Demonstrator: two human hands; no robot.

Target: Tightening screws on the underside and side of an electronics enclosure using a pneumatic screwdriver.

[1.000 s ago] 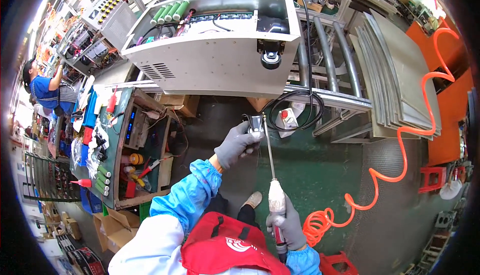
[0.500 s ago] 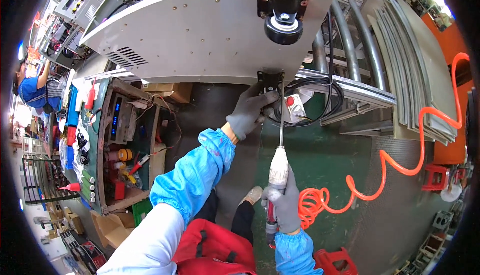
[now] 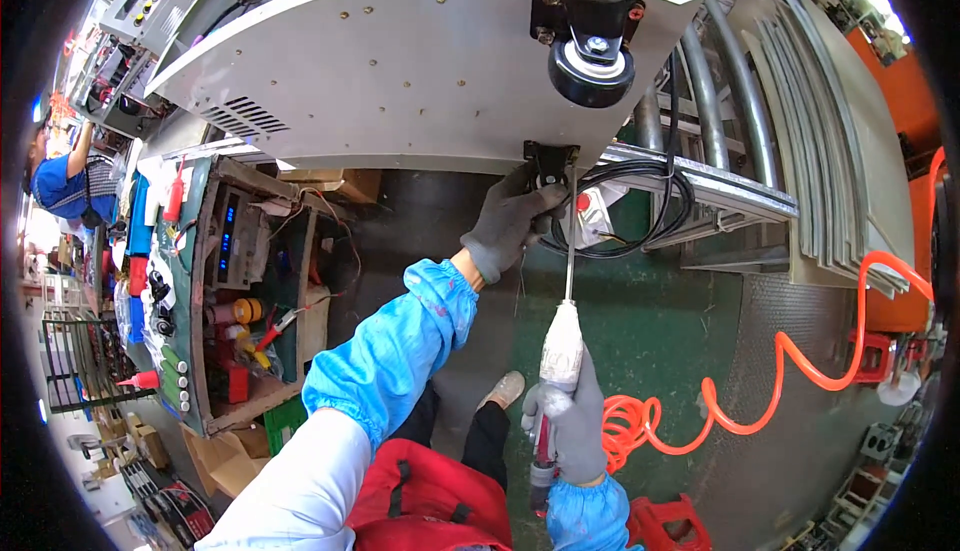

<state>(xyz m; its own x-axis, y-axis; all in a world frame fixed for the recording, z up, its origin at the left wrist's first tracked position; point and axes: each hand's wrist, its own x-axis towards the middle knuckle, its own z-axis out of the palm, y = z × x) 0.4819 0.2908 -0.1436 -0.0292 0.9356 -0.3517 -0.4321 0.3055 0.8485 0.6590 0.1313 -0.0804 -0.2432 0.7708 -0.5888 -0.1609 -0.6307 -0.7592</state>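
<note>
A pale grey metal cabinet [image 3: 350, 81] lies across the top, its underside toward me. One black caster [image 3: 592, 71] is fastened at its upper right. At the cabinet's lower edge, my gloved left hand [image 3: 505, 223] is closed around a second caster, mostly hidden by the fingers. In my gloved right hand [image 3: 575, 426] is a pneumatic screwdriver [image 3: 562, 346], held upright in the picture. Its long bit [image 3: 571, 251] reaches up to the mounting plate [image 3: 550, 156] of the held caster; whether it sits in a screw is too small to tell.
An orange coiled hose [image 3: 770, 401] runs off to the right. Coiled black cable [image 3: 670, 211] hangs by a metal roller frame [image 3: 740, 191]. Stacked grey panels [image 3: 820, 141] lean at right. A cluttered workbench [image 3: 205, 281] stands left, with another person [image 3: 65, 181] beyond it. A red stool [image 3: 670, 526] is below.
The cabinet and its casters sit slightly further right and look a little larger in view. The orange hose has swung lower right. Both hands keep their holds, the screwdriver still at the caster plate.
</note>
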